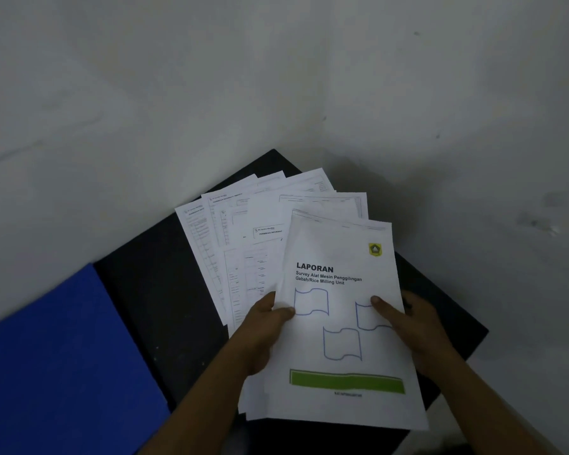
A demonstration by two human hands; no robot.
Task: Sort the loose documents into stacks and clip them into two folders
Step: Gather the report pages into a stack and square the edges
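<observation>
Two hands: the left hand [260, 330] and the right hand [411, 326] both grasp the loose documents [237, 231] in the lower middle of the head view.
Left hand: thumb pressed on the front of the top sheet at its left edge; the fingers go behind the papers, out of sight.
Right hand: thumb laid on the same sheet near its right edge, fingers hidden behind the papers.
Documents: several white printed sheets fanned out toward the upper left, their top corners spread apart; most carry tables too small to read.
Top sheet: a report cover [339, 251] headed "LAPORAN", with a yellow crest at its upper right, three blue outlined shapes and a green bar near its bottom.
Papers and bench: whether the fan touches the surface, I cannot tell.
Bench [151, 290]: dark top, one corner pointing to the upper middle.
Blue folder [56, 349]: closed, flat, lower left, just beside the bench's left edge.
Wall [211, 77]: pale grey, fills the upper half.
</observation>
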